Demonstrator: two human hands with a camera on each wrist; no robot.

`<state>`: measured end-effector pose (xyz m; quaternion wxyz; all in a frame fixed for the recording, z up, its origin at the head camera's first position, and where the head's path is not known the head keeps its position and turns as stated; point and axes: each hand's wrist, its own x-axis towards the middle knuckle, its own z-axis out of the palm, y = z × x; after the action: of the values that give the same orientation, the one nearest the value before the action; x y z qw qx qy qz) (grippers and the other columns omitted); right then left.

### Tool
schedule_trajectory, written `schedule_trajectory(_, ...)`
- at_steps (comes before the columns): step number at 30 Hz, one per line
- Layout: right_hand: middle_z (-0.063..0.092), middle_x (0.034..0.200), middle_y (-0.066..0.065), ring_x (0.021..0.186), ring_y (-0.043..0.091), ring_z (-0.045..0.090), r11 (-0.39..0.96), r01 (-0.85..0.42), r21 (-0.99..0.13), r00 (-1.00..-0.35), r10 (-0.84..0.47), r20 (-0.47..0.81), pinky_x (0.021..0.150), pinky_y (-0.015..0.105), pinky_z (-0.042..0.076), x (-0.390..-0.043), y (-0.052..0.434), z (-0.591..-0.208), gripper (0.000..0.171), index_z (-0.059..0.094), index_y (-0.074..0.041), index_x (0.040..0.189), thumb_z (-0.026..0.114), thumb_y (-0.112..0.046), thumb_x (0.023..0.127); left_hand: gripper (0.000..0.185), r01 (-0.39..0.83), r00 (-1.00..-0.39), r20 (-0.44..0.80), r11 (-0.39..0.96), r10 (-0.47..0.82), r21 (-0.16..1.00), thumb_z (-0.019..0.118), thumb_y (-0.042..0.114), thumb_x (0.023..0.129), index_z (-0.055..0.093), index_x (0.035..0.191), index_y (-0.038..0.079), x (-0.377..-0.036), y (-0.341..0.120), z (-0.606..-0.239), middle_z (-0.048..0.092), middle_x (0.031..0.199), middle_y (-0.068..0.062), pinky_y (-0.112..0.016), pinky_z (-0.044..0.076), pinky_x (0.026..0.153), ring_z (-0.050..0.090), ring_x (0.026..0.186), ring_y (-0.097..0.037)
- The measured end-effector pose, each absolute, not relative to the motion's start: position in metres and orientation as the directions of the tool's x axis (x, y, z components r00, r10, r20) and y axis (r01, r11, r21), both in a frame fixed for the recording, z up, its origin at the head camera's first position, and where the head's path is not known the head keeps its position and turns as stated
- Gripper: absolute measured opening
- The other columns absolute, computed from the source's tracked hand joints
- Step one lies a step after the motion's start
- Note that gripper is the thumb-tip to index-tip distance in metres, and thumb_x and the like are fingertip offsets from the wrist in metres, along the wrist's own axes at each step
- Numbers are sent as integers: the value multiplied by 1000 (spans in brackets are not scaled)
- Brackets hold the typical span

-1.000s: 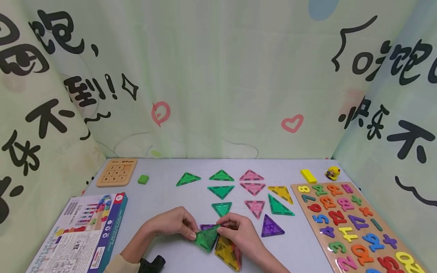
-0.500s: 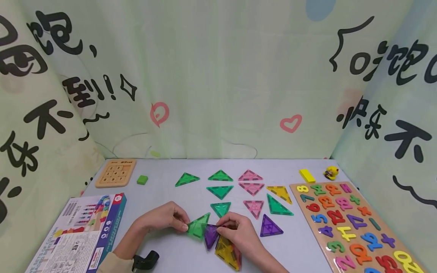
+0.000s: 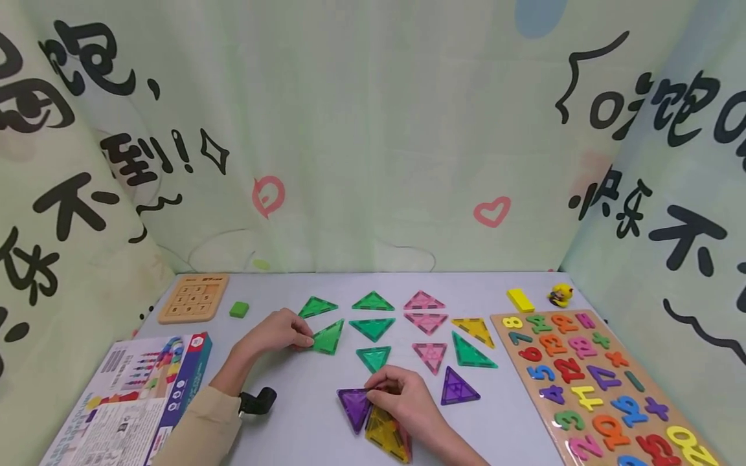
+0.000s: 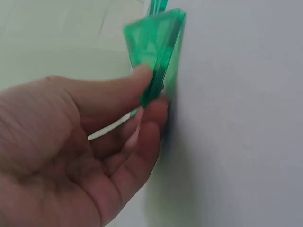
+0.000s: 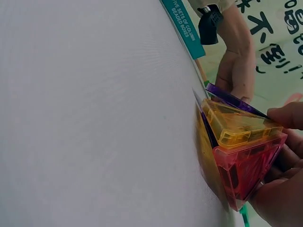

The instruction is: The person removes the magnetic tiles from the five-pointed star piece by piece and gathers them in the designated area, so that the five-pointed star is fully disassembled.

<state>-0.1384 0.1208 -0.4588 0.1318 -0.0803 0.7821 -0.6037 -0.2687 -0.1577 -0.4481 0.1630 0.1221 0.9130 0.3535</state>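
Left hand [image 3: 280, 332] pinches a green triangle tile [image 3: 329, 338] by one corner between thumb and fingers; left wrist view has it tilted, can't tell if an edge touches the table [image 3: 291, 427]. Right hand [image 3: 403, 396] holds the top corner of a joined cluster: yellow tile [image 3: 383, 433] beside red tile [image 5: 246, 170], purple tile [image 3: 353, 408] at the cluster's left side. Exact joins partly hidden by the fingers.

Step in hand, as judged: left hand handling one loose green tile, out at the left end of the loose tiles, while right hand steadies the cluster. Held tile is well apart from the cluster, just below the far-left green tile [image 3: 318, 306]. Next move calls for keeping the right grip light and still so the cluster doesn't spring apart, and for the left pinch to clear that neighbour whether the tile is laid flat or carried.

Beyond the hands: three green tiles [image 3: 372, 329] in a column, three pink tiles [image 3: 426, 322] to their right, then a loose yellow tile [image 3: 474, 332], a larger green tile [image 3: 473, 353] and a second purple tile [image 3: 459, 387]. Further out: number board [image 3: 632, 382] right, printed box [image 3: 125, 395] left.
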Motion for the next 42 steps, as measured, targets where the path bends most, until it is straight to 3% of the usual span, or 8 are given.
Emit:
schedule_trajectory(7,73,94,4,83,14,62,249,37,-968,-950,-292,-112,74,22,52,-137,119,-458,16,73,-8,101,71,-19,90,10,110,-963,-130,785,235,610,76,11,85,78,93,6,-276,-148,-444,74,91,-4,-27,49,66,60,79,-15)
schedule_trajectory(17,73,97,4,86,15,63,262,38,-964,-952,-284,-115,76,23,51,-138,121,-459,19,73,-7,104,70,-21,91,5,110,-986,-26,769,162,629,75,12,86,72,88,8,-253,-147,-444,63,81,-4,-27,43,58,53,72,-16)
schedule_trajectory(21,73,97,5,87,16,65,240,46,-970,-958,-263,-111,77,23,52,-138,120,-460,21,73,-6,104,71,-21,90,6,122,-980,-36,728,197,674,75,14,87,70,84,12,-238,-145,-447,63,78,-1,-27,44,57,54,69,-14)
schedule_trajectory(25,74,98,5,88,14,66,232,46,-972,-963,-247,-104,77,22,53,-138,119,-461,22,73,-4,105,71,-21,90,7,161,-933,-103,657,344,737,74,23,89,73,88,16,-222,-139,-448,65,79,3,-28,47,59,57,70,-13)
schedule_trajectory(32,74,98,6,88,12,66,250,33,-968,-967,-237,-94,78,21,52,-139,119,-461,25,72,-4,106,71,-24,91,13,196,-765,-197,514,613,835,74,30,89,77,93,18,-201,-121,-449,73,86,4,-25,45,65,57,74,-10)
schedule_trajectory(42,74,96,3,88,14,65,255,62,-965,-951,-277,-135,78,24,52,-139,120,-463,27,72,-4,106,71,-27,91,7,152,-748,-199,454,634,878,78,22,85,78,89,17,-195,-118,-461,75,83,3,-24,48,66,60,72,-8)
